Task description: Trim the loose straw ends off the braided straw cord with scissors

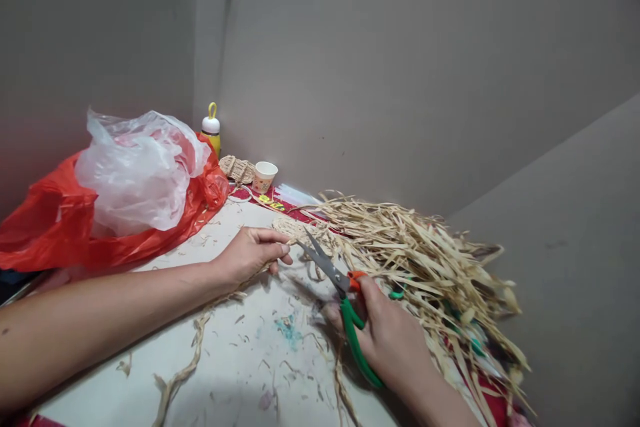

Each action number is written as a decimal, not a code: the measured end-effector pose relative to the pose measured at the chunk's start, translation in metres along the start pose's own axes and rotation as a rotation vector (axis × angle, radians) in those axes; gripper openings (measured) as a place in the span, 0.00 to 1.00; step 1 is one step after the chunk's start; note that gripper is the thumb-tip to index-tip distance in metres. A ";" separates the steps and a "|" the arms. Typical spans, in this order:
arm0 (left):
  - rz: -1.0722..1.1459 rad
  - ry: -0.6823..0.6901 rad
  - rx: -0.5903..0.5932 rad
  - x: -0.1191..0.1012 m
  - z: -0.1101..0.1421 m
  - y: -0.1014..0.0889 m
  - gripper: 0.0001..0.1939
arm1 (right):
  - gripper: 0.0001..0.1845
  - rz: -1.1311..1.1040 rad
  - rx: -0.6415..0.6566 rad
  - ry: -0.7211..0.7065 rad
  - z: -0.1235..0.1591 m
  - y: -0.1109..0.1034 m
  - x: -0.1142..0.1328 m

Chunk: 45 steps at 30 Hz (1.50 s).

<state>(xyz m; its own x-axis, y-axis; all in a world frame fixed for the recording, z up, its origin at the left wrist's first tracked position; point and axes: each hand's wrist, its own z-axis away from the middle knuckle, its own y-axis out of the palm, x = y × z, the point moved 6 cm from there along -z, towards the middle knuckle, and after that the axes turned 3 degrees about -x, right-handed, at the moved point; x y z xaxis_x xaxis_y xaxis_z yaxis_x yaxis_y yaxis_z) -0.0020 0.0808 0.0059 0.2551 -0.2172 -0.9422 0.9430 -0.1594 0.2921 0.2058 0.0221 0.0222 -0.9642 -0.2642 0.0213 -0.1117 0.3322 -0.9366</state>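
My left hand [257, 255] pinches a thin strand of dried plant fibre close to the scissors' tips. In my right hand [390, 330] are scissors [330, 270] with green and orange handles, their blades a little apart and pointing at the strand. Under my left arm a twisted straw cord [187, 363] runs down toward the table's front edge. A second twisted strand [344, 387] lies below the scissors. Just behind the blades sits a woven straw piece [295, 227], partly hidden by my left fingers and the scissors.
A big heap of dried straw strips [425, 247] covers the table's right side. Red and clear plastic bags [140, 173] fill the back left. Beyond stand a yellow bottle [211, 128], a woven sole-shaped piece [237, 169] and a paper cup [265, 177]. Scraps litter the white tabletop [240, 373].
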 end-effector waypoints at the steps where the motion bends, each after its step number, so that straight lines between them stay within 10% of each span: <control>1: -0.003 -0.006 0.000 0.001 0.000 0.000 0.08 | 0.12 0.026 0.013 0.003 -0.001 0.000 -0.001; 34: 0.006 -0.108 -0.021 0.011 -0.002 0.002 0.02 | 0.21 0.380 -0.210 -0.113 0.008 -0.008 -0.002; 45: 0.097 -0.181 0.021 0.012 -0.001 0.003 0.02 | 0.24 0.030 -0.114 0.099 0.005 -0.004 -0.009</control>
<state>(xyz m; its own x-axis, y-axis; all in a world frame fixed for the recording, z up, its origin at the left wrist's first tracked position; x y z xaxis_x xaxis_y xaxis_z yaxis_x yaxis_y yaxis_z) 0.0040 0.0791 -0.0051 0.3001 -0.4022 -0.8650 0.9108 -0.1488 0.3851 0.2162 0.0192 0.0237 -0.9859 -0.1641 0.0335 -0.1037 0.4409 -0.8915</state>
